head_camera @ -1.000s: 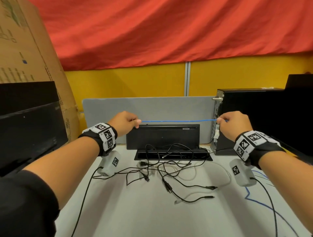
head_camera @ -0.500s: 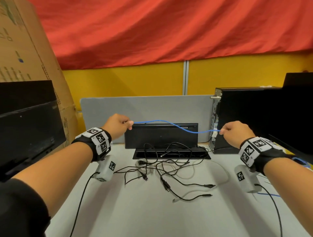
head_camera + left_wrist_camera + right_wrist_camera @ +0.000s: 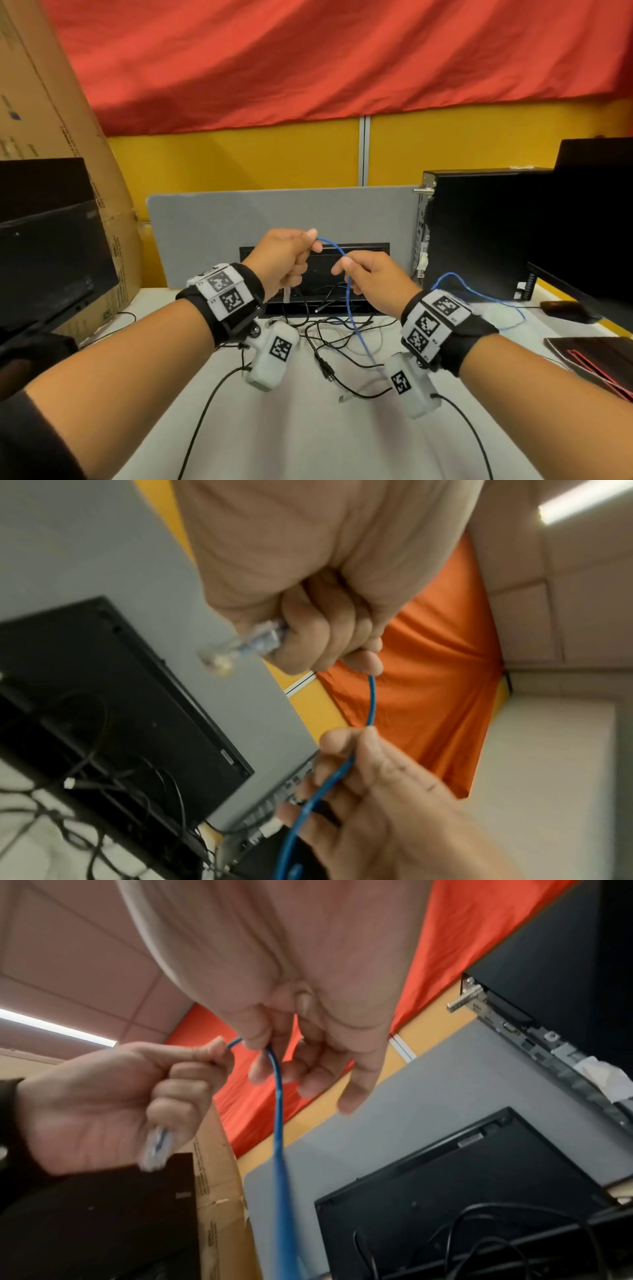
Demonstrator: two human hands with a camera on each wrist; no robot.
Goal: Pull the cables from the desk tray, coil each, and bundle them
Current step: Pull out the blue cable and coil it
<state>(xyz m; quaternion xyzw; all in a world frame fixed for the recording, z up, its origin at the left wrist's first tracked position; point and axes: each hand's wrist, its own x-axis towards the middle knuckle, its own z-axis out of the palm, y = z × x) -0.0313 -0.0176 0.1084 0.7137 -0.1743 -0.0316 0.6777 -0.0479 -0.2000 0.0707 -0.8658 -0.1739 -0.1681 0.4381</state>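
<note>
A thin blue network cable point(image 3: 348, 294) arcs between my two hands above the desk tray point(image 3: 318, 306). My left hand point(image 3: 291, 260) grips its end in a fist, and the clear plug point(image 3: 240, 645) sticks out below the fingers. My right hand point(image 3: 363, 277) pinches the cable point(image 3: 278, 1096) a short way along, its other fingers loosely spread. From there the cable hangs down past my right wrist and loops out to the right point(image 3: 479, 294). Several black and white cables point(image 3: 339, 346) lie tangled on the desk in front of the tray.
A black computer tower point(image 3: 479, 233) stands at the right, with a monitor point(image 3: 596, 219) beyond it. A dark monitor point(image 3: 48, 253) and a cardboard box point(image 3: 51, 113) stand at the left. A grey divider panel point(image 3: 274, 216) backs the tray. A dark notebook point(image 3: 596, 359) lies at right.
My hands have come together from wide apart to the middle above the tray. The blue cable, stretched taut a second ago, now forms a short slack arc between them.
</note>
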